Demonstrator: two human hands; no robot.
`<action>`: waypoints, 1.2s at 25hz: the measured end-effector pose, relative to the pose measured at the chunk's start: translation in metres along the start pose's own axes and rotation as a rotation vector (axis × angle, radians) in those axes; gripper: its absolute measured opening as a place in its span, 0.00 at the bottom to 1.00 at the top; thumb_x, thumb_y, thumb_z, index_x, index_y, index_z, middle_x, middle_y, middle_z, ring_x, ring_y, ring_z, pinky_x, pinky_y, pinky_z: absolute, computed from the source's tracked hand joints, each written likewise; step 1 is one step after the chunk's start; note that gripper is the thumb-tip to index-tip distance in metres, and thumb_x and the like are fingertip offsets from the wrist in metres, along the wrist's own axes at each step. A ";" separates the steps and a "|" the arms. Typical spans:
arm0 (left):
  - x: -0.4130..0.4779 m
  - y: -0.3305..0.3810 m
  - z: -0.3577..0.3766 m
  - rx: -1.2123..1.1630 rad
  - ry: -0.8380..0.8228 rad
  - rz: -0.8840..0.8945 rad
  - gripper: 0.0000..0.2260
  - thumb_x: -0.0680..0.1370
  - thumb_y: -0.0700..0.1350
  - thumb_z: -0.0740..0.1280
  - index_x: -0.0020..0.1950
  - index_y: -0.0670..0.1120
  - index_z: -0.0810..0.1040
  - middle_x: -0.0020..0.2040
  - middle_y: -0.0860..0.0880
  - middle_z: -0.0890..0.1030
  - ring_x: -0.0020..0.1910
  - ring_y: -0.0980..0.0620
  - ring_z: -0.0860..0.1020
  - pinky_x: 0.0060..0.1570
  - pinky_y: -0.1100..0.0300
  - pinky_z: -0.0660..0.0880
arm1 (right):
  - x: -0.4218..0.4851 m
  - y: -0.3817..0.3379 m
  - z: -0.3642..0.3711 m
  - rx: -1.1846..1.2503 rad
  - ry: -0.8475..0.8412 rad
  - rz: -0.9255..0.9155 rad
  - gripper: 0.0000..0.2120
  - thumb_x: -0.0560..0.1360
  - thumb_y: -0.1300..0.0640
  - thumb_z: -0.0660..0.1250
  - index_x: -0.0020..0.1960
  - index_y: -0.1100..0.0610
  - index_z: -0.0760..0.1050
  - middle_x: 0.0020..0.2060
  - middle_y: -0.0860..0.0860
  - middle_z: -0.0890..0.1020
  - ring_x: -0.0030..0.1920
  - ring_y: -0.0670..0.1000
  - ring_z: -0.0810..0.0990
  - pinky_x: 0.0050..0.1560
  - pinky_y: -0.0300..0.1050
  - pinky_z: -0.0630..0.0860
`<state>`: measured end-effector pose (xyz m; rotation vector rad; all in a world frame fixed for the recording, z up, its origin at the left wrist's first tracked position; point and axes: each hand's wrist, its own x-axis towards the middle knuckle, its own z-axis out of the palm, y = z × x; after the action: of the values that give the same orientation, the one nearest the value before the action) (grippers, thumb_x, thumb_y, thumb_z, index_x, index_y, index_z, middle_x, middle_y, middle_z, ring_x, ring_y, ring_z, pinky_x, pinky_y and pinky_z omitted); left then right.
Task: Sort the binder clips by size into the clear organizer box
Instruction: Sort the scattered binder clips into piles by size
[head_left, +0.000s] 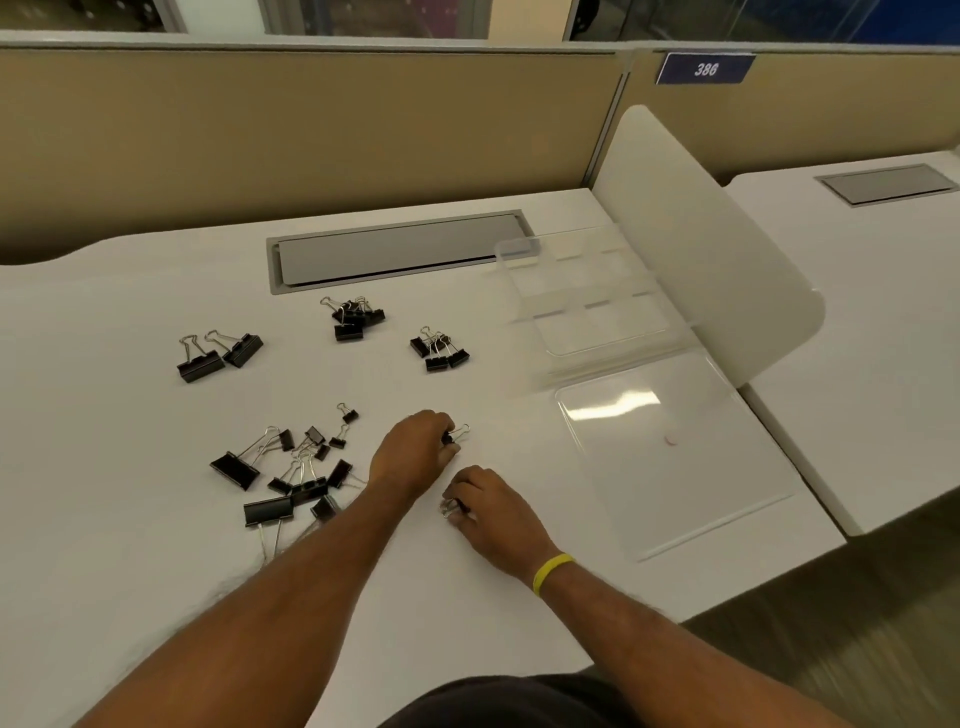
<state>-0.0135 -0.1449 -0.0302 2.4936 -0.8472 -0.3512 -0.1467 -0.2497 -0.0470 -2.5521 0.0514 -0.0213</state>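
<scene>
White counter, one person seated at the near edge, both arms extended. The binder clips are black-bodied with silver wire handles and lie in four groups on the counter, left of centre. Far left: a pair of large clips, side by side, handles pointing far. Far centre: a cluster of medium clips, touching one another. To its right, a second cluster of smaller clips. Nearest the person, an unsorted pile mixes large, medium and small clips, several overlapping, with two small ones lying apart at its far edge. The left hand is curled, its fingertips pinching a small clip just above the counter, wire handles pointing right. The right hand, with a yellow wristband on its wrist, is curled and grips another small clip, partly hidden by the fingers. The two hands are near each other, right of the pile. The clear organizer box stands at the far right of the counter, internal dividers visible, against a white side panel. Its transparent lid lies open and flat on the near side. A grey cable hatch is set into the counter at the far centre.
</scene>
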 end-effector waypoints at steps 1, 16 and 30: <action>0.004 0.002 0.002 -0.005 0.008 -0.011 0.13 0.77 0.49 0.69 0.59 0.45 0.78 0.52 0.47 0.81 0.50 0.48 0.78 0.48 0.56 0.74 | -0.002 0.000 -0.001 0.024 -0.007 0.012 0.11 0.77 0.55 0.65 0.58 0.56 0.77 0.56 0.49 0.77 0.54 0.48 0.74 0.52 0.39 0.74; -0.001 -0.025 -0.003 -0.058 0.087 -0.110 0.11 0.78 0.40 0.64 0.59 0.44 0.78 0.53 0.46 0.82 0.52 0.49 0.79 0.51 0.55 0.75 | 0.049 0.043 -0.043 0.182 0.099 0.276 0.14 0.75 0.57 0.69 0.60 0.57 0.75 0.52 0.52 0.77 0.44 0.44 0.73 0.53 0.45 0.75; -0.059 0.007 0.013 -0.018 -0.146 -0.172 0.23 0.69 0.65 0.71 0.56 0.52 0.74 0.46 0.55 0.75 0.44 0.55 0.74 0.40 0.60 0.69 | 0.060 0.048 -0.036 0.129 -0.026 0.117 0.12 0.73 0.66 0.65 0.54 0.56 0.81 0.47 0.51 0.79 0.48 0.51 0.78 0.48 0.43 0.74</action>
<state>-0.0680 -0.1173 -0.0325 2.5547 -0.6818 -0.6037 -0.0889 -0.3122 -0.0437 -2.4156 0.1829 0.0516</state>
